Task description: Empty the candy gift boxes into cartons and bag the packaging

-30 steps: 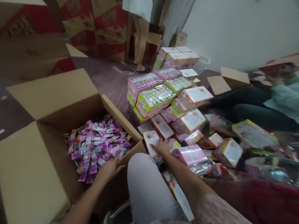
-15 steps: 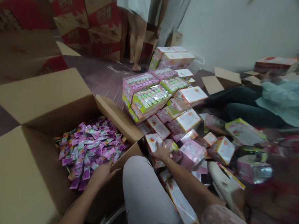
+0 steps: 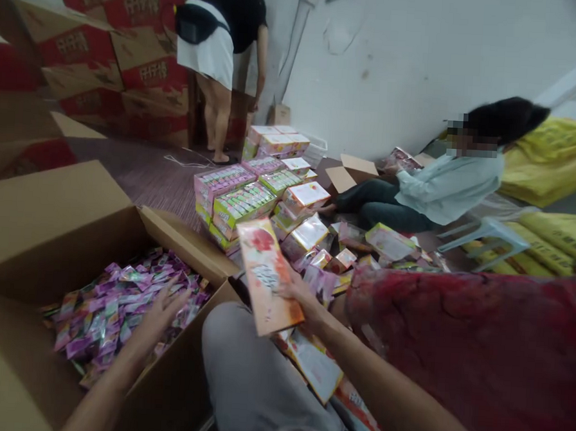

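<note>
My right hand (image 3: pixel 304 298) grips a flat candy box (image 3: pixel 269 275), pink and orange with a red fruit print, lifted above my knee and tilted. My left hand (image 3: pixel 163 309) hovers with fingers spread over purple and pink sachets (image 3: pixel 114 303) that fill an open cardboard carton (image 3: pixel 36 228) on my left. More flat boxes (image 3: pixel 315 365) lie by my leg.
Stacks of pink and green candy display boxes (image 3: pixel 240 200) and loose packets cover the floor ahead. A seated person (image 3: pixel 434 184) works at the right by a small plastic stool (image 3: pixel 484 235). Another person (image 3: pixel 219 51) stands near red cartons (image 3: pixel 107 58). Red fabric (image 3: pixel 469 341) lies at my right.
My right hand has picked a flat box off the pile and raised it. My left hand has lifted from the carton edge over the sachets. The view has tilted upward.
</note>
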The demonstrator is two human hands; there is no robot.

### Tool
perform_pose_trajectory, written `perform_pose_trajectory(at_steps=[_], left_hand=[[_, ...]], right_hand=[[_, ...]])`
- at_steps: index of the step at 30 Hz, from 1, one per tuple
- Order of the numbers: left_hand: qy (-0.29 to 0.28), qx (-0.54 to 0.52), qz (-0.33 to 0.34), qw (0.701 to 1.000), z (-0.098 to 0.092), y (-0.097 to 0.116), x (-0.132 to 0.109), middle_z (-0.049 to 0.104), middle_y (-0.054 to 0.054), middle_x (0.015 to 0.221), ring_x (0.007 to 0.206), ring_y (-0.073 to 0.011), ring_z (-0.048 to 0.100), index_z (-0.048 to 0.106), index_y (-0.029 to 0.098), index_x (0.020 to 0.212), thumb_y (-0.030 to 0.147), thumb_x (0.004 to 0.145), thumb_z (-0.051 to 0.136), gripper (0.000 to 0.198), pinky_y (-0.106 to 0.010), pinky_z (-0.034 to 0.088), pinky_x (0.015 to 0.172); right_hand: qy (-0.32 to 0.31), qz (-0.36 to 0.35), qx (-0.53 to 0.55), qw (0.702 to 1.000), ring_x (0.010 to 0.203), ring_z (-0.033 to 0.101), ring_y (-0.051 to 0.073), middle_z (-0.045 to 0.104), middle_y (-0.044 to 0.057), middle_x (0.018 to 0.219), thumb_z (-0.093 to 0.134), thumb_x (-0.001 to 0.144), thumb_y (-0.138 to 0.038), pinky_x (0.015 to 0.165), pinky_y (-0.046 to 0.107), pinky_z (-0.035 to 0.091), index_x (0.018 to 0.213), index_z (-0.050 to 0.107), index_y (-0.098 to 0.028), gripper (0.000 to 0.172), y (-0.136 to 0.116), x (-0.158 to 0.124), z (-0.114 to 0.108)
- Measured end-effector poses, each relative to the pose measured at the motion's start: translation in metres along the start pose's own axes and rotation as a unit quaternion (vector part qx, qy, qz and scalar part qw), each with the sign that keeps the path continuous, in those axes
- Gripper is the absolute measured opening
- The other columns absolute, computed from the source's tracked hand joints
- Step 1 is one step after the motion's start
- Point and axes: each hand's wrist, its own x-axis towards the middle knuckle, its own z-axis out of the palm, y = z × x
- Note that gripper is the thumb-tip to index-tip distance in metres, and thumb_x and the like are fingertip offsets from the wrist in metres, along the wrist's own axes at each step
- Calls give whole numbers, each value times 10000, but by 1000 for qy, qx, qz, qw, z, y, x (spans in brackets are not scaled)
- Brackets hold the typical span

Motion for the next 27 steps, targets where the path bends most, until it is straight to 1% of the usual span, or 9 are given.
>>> perform_pose_trajectory(at_steps=[4, 8, 10, 13, 16, 18, 21, 24, 27], left_hand=[[-18, -188, -26, 982, -14, 31, -41, 710, -98, 1262, 1231, -373, 618, 353, 264, 1542, 730, 575, 668, 1118, -491, 581, 925], [133, -278, -67, 949, -39, 39, -63, 791, -17, 1015, 1201, -402, 632, 560, 272, 1386, 468, 451, 769, 978, -467, 636, 861], [167, -293, -64, 939, -48, 41, -64, 795, -15, 972, 1192, -413, 636, 632, 264, 1303, 380, 429, 745, 889, -461, 646, 848], [156, -309, -62, 936, -54, 47, -62, 793, -39, 992, 1150, -428, 656, 680, 231, 1227, 342, 419, 719, 817, -465, 654, 824], [185, -299, -62, 934, -59, 51, -55, 791, -4, 989, 1110, -414, 676, 683, 263, 1217, 290, 387, 713, 831, -419, 666, 724], [211, -256, -61, 942, -68, 47, -49, 783, 30, 1029, 1136, -390, 667, 685, 287, 1224, 248, 349, 732, 877, -323, 650, 650], [228, -196, -57, 952, -84, 29, -41, 750, 38, 1174, 1218, -353, 623, 658, 275, 1304, 242, 325, 773, 987, -199, 596, 608], [196, -165, -55, 965, -97, 8, -38, 739, 40, 1208, 1234, -318, 614, 632, 276, 1344, 280, 375, 792, 981, -178, 577, 632], [156, -180, -90, 967, -105, -9, -34, 783, 19, 1023, 1057, -303, 696, 689, 249, 1178, 273, 408, 771, 775, -249, 596, 655]], right_hand=[[-98, -68, -94, 988, 1374, 418, 305, 431, 86, 1463, 839, 573, -551, 1182, 474, 328, 1502, 451, -247, 1052, -11, 22, 95], [-190, -59, -190, 961, 1460, 288, 311, 283, 77, 1545, 914, 558, -565, 1235, 500, 221, 1573, 328, -333, 1195, 5, 38, 166], [-220, -65, -179, 957, 1471, 277, 290, 271, 94, 1543, 899, 597, -585, 1244, 466, 219, 1596, 275, -297, 1212, 14, 43, 179], [-260, -90, -163, 947, 1500, 231, 273, 226, 123, 1573, 828, 708, -605, 1255, 437, 203, 1622, 166, -227, 1190, 23, 49, 181], [-239, -167, -234, 928, 1525, 141, 317, 169, 122, 1626, 811, 736, -603, 1258, 494, 177, 1620, 130, -244, 1172, 23, 51, 179], [-227, -284, -328, 872, 1523, 126, 333, 241, 86, 1626, 783, 784, -592, 1255, 529, 141, 1555, 310, -278, 958, 18, 52, 181], [-285, -452, -453, 714, 1451, 297, 294, 459, 53, 1516, 609, 952, -543, 1218, 511, 214, 1269, 589, -254, 429, 5, 57, 188], [-359, -516, -530, 569, 1245, 511, 278, 625, 111, 1293, 518, 1010, -477, 1087, 455, 367, 1078, 647, -171, 339, -9, 64, 194], [-444, -524, -548, 478, 1040, 613, 250, 693, 99, 1086, 479, 1018, -305, 895, 390, 439, 1048, 650, -159, 227, -19, 70, 196]])
